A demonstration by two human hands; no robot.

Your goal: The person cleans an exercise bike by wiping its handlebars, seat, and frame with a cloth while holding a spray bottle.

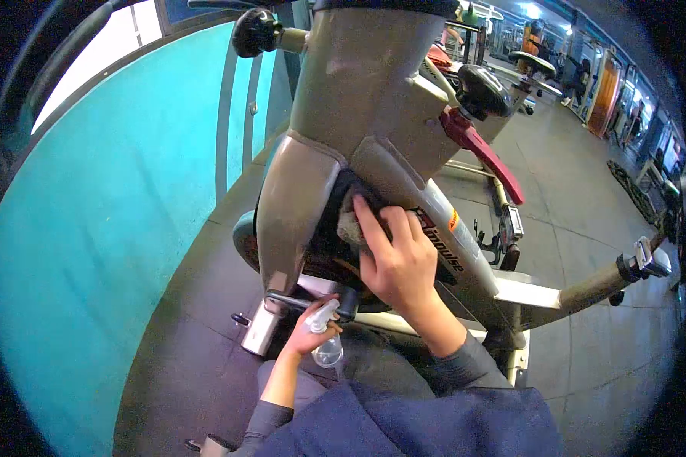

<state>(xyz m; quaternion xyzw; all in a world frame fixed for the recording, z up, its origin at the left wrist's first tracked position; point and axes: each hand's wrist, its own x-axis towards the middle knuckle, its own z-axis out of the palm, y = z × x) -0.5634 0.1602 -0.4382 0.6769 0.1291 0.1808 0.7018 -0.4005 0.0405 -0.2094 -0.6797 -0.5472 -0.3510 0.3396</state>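
A grey exercise bike (293, 198) with an "impulse" label fills the middle of the view. My right hand (400, 263) presses a grey-brown cloth (349, 227) against the dark recess between two frame tubes. Its index finger stretches upward over the cloth, and the other fingers are bent. Lower and to the left, my left hand (310, 335) is wrapped round a clear spray bottle (328, 353) with a white trigger head. That hand is close beside a dark crank part (347, 302) of the bike. Part of the cloth is hidden beneath my right fingers.
A teal wall panel (107, 183) runs along the left. A red lever (484, 152) and black knobs (484, 91) stick out of the bike. The rear foot (606, 283) reaches right across the dark tiled floor (579, 381). Other gym machines and a distant person (583, 76) are at the back right.
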